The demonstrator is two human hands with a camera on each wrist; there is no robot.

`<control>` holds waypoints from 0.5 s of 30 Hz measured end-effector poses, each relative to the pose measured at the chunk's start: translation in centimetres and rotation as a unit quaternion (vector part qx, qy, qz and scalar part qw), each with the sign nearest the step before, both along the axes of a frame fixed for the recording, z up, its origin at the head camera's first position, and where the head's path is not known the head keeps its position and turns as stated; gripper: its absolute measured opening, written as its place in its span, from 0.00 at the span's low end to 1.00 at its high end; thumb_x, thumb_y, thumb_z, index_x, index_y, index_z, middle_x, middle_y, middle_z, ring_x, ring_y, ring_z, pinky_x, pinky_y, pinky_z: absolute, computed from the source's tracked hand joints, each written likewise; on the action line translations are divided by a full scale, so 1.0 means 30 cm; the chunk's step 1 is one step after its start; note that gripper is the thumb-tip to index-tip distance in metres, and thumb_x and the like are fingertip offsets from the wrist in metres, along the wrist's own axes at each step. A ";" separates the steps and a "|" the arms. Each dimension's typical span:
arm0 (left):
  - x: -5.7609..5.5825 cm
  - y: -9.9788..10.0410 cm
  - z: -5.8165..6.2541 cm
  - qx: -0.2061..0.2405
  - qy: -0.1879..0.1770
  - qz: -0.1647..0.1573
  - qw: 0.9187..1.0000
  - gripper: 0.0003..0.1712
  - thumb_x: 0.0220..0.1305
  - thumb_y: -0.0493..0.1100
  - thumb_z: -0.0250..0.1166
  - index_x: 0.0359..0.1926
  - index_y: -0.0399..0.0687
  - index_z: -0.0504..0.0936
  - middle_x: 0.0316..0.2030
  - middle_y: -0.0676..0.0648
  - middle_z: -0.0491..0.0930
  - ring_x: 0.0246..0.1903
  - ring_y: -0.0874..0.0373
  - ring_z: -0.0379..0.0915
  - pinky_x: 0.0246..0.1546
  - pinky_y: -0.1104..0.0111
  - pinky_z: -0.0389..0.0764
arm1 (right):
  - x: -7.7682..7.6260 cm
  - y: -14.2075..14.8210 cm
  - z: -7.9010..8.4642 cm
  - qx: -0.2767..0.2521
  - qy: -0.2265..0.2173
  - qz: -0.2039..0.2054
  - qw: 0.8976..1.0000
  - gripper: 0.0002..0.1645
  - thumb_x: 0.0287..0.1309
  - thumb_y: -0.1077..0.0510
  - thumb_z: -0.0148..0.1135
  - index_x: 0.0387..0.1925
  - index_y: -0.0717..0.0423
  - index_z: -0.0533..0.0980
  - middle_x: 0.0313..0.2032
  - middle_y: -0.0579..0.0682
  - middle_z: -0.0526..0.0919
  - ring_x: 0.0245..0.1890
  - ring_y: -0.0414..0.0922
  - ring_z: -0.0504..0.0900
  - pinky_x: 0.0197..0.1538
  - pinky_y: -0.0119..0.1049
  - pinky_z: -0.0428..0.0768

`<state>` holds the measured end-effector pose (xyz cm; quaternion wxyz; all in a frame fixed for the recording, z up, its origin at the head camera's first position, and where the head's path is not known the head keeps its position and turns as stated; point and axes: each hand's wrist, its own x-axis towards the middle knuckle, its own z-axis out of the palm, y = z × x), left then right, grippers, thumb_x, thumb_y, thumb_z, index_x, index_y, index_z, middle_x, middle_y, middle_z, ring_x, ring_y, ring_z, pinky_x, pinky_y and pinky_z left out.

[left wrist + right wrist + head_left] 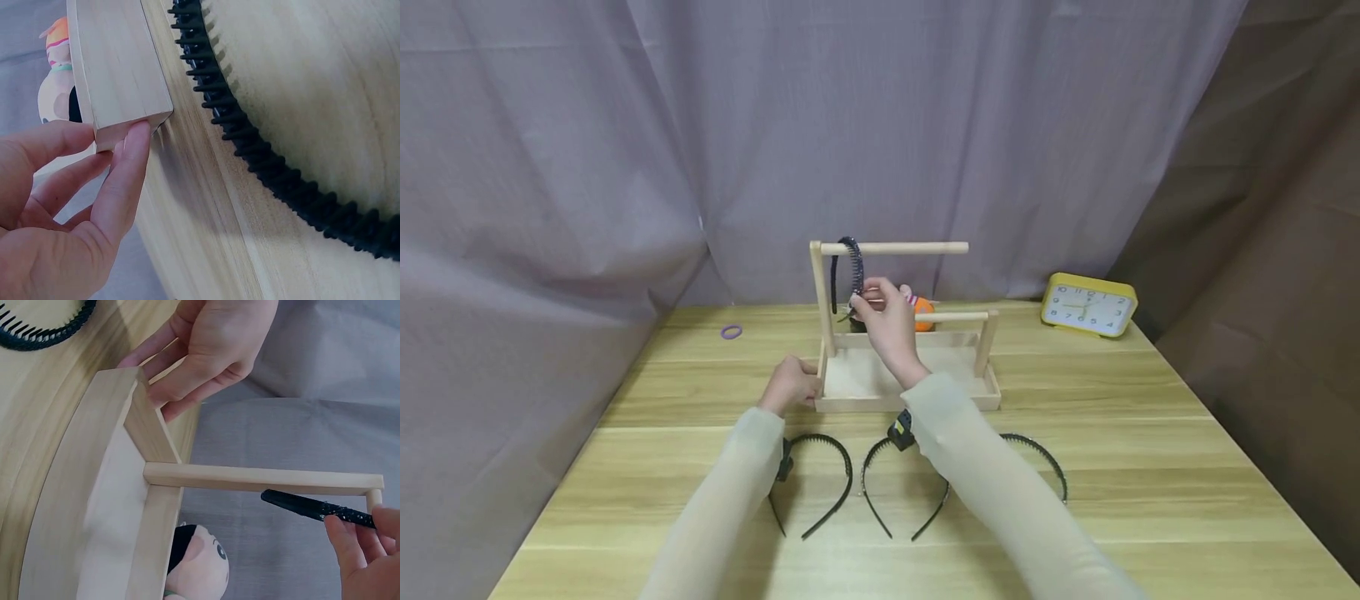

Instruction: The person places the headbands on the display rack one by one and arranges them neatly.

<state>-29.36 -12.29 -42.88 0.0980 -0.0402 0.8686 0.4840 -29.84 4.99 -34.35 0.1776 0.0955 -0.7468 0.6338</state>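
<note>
A wooden rack [891,248] with a shallow tray base and two bars stands mid-table. Over the left part of its upper bar hangs a black toothed headband [856,262]; my right hand [891,329] pinches one leg of it. The right wrist view shows that same headband [297,504] between the thumb and fingers of the right hand [369,559]. My left hand [790,385] grips the left end of the tray base. Close up in the left wrist view, thumb and fingers of the left hand [75,200] clasp the end of the tray wall [122,69].
Nearer me lie more black headbands [848,471], [867,475] and, partly behind the right sleeve, a headband [1048,457]. A plush toy [922,310] sits behind the rack. A yellow clock [1090,305] stands far right; a purple hair tie [731,332] lies left.
</note>
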 end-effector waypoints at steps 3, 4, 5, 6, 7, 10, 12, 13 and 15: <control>0.001 -0.002 -0.003 -0.003 -0.002 0.001 1.000 0.25 0.53 0.26 0.58 0.55 0.26 0.78 0.45 0.27 0.82 0.22 0.54 0.82 0.24 0.70 0.88 | 0.000 0.007 -0.012 0.026 -0.007 0.003 1.000 0.18 0.60 0.62 0.65 0.51 0.62 0.77 0.47 0.59 0.85 0.48 0.52 0.84 0.51 0.37 0.87; 0.002 -0.002 -0.003 -0.003 -0.001 0.000 1.000 0.24 0.53 0.26 0.58 0.55 0.26 0.77 0.45 0.27 0.82 0.22 0.54 0.82 0.24 0.69 0.88 | 0.001 0.011 -0.016 0.029 -0.008 0.005 1.000 0.19 0.60 0.61 0.66 0.52 0.61 0.76 0.48 0.58 0.84 0.49 0.51 0.84 0.54 0.36 0.85; 0.001 -0.002 -0.003 -0.003 -0.001 0.000 1.000 0.24 0.54 0.26 0.58 0.55 0.26 0.77 0.45 0.27 0.82 0.22 0.54 0.82 0.24 0.69 0.88 | 0.001 0.016 -0.020 0.033 -0.011 0.006 0.999 0.21 0.59 0.61 0.66 0.54 0.61 0.75 0.50 0.57 0.84 0.51 0.51 0.83 0.55 0.36 0.84; 0.002 -0.002 -0.003 -0.002 -0.001 -0.001 1.000 0.24 0.55 0.26 0.58 0.55 0.25 0.77 0.44 0.27 0.82 0.23 0.53 0.83 0.25 0.69 0.88 | 0.002 0.021 -0.024 0.032 -0.013 0.010 0.999 0.23 0.59 0.61 0.66 0.56 0.61 0.74 0.52 0.57 0.83 0.52 0.51 0.83 0.57 0.36 0.84; 0.002 -0.002 -0.002 -0.001 0.000 0.000 1.000 0.23 0.55 0.26 0.58 0.55 0.25 0.77 0.44 0.27 0.82 0.23 0.52 0.83 0.25 0.69 0.89 | 0.004 0.027 -0.028 0.029 -0.017 0.014 0.999 0.25 0.59 0.60 0.67 0.57 0.61 0.73 0.53 0.57 0.82 0.52 0.51 0.82 0.58 0.36 0.83; 0.003 -0.001 0.002 0.002 0.000 -0.001 1.000 0.22 0.57 0.27 0.59 0.55 0.25 0.77 0.44 0.26 0.82 0.26 0.48 0.85 0.26 0.68 0.89 | 0.012 0.047 -0.039 0.026 -0.025 0.014 0.999 0.28 0.59 0.59 0.68 0.60 0.60 0.72 0.55 0.57 0.81 0.53 0.51 0.82 0.58 0.36 0.83; 0.002 -0.001 0.002 0.006 -0.001 -0.001 1.000 0.22 0.58 0.27 0.59 0.55 0.24 0.77 0.44 0.26 0.82 0.28 0.46 0.85 0.27 0.67 0.89 | 0.016 0.061 -0.045 0.029 -0.026 0.009 0.999 0.29 0.58 0.58 0.68 0.60 0.61 0.71 0.55 0.59 0.80 0.53 0.52 0.82 0.57 0.38 0.84; 0.001 -0.001 0.001 0.009 -0.001 -0.001 1.000 0.22 0.57 0.26 0.59 0.55 0.24 0.76 0.44 0.26 0.82 0.29 0.45 0.85 0.27 0.67 0.89 | 0.019 0.067 -0.048 0.032 -0.027 0.006 0.999 0.30 0.58 0.57 0.68 0.60 0.61 0.71 0.55 0.59 0.80 0.53 0.52 0.82 0.57 0.38 0.83; -0.001 -0.002 -0.002 0.011 0.000 -0.003 1.000 0.23 0.57 0.26 0.58 0.55 0.24 0.76 0.43 0.26 0.82 0.29 0.45 0.85 0.27 0.67 0.89 | 0.022 0.081 -0.053 0.038 -0.029 -0.001 0.999 0.30 0.58 0.56 0.69 0.59 0.62 0.72 0.53 0.59 0.81 0.52 0.53 0.82 0.57 0.39 0.84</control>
